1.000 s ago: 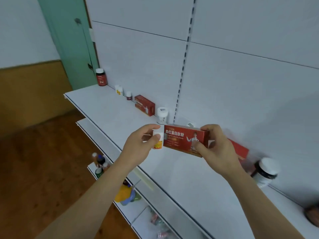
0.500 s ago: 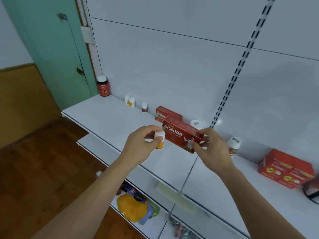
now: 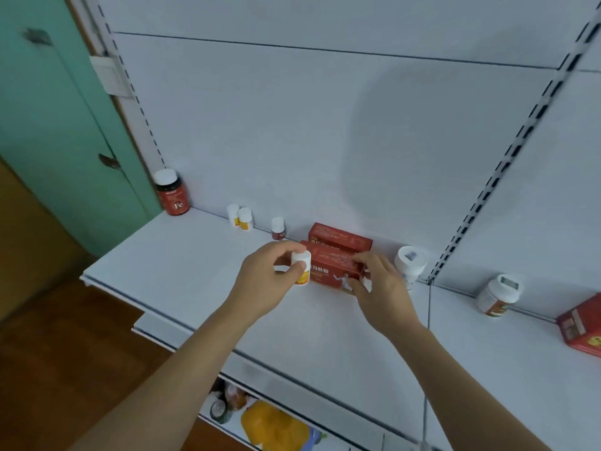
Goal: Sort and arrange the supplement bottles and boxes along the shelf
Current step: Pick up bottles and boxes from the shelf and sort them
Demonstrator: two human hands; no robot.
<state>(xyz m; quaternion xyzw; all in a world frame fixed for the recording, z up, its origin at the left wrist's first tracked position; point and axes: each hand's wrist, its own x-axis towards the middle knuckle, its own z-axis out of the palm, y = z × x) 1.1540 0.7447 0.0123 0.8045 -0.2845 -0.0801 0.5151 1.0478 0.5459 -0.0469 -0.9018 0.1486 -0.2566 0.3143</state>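
- Left hand [image 3: 265, 281]: grip clamped on small white bottle [image 3: 300, 267], unchanged.
- Right hand [image 3: 379, 288]: grip pinching red box [image 3: 331, 270], now lowered against second box [image 3: 341, 237] on shelf [image 3: 182, 275].

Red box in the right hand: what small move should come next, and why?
Probably lower the red box the last bit and let go, lined up in front of the matching red box at the back panel. The right hand holds it at its right end, low over the shelf. The left hand holds the small white bottle, so that goes next.
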